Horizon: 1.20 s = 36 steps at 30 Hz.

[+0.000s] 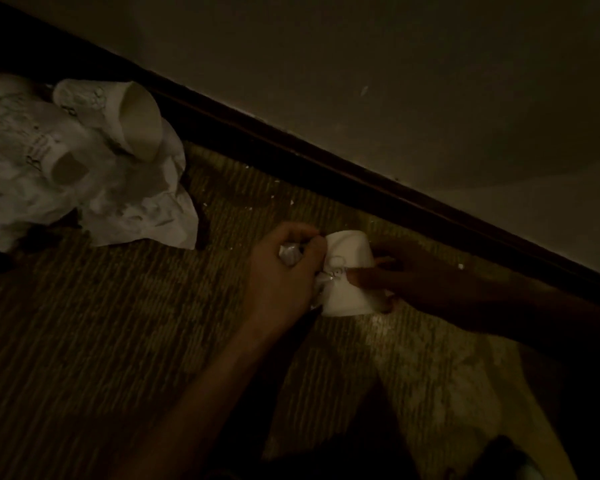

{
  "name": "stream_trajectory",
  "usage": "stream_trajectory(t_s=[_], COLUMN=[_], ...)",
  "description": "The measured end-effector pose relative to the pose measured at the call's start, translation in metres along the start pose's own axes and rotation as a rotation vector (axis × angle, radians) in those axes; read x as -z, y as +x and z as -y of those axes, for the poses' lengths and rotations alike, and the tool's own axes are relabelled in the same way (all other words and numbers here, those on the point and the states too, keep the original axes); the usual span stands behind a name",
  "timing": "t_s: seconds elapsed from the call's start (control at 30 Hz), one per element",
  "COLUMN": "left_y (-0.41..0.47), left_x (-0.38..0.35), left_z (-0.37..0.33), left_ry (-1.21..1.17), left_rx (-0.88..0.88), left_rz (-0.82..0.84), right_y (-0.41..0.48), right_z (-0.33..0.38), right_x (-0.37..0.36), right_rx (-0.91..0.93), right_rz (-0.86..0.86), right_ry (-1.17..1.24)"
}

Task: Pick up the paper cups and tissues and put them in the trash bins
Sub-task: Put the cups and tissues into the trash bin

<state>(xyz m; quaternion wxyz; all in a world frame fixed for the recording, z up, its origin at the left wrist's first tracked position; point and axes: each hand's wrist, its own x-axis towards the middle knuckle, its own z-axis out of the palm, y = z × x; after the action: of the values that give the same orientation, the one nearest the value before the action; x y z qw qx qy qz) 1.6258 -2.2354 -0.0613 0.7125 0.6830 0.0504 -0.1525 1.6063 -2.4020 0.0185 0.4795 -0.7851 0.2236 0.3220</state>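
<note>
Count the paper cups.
3. The right hand grips one paper cup beside the left hand, which holds a tissue; two lie on the crumpled pile, upper left: a mouth-out cup, a base-out cup. More may be hidden.

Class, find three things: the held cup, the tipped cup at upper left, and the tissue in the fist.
held cup (345, 296), head view, its side wall.
tipped cup (140, 123), head view, its inner wall.
tissue (289, 255), head view, its exposed wad.

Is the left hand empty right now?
No, the left hand has its fingers curled round a crumpled tissue, right beside the paper cup.
</note>
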Motion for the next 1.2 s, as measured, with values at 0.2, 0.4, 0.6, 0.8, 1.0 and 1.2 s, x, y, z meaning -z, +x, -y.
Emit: stream_trajectory(t_s=[0.2,0.4,0.6,0.8,1.0,1.2], left_y=[-0.024,-0.027,-0.067,-0.148,-0.226,-0.245], left_x=[-0.057,-0.154,-0.274,-0.397,-0.514,-0.586], left_z=[-0.067,-0.167,-0.249,-0.269,-0.215,-0.114], left_ry=[0.015,0.113,0.313,0.410,0.462,1.009], left_rx=[-0.193,-0.391,-0.661,-0.845,-0.893,-1.073], left_rz=[0.244,0.628,0.864,0.894,1.162,1.425], right_y=[-0.096,-0.192,-0.295,-0.380,-0.450,-0.426], right_z=[0.002,-0.011,-0.065,-0.147,-0.264,-0.363], right_x=[0.061,0.156,0.227,0.272,0.282,0.275], right_rx=[0.029,0.152,0.311,0.399,0.203,-0.344], right_rz=[-0.174,-0.356,-0.569,-0.825,-1.068,-0.988], right_ry=[0.096,0.134,0.228,0.272,0.250,0.006])
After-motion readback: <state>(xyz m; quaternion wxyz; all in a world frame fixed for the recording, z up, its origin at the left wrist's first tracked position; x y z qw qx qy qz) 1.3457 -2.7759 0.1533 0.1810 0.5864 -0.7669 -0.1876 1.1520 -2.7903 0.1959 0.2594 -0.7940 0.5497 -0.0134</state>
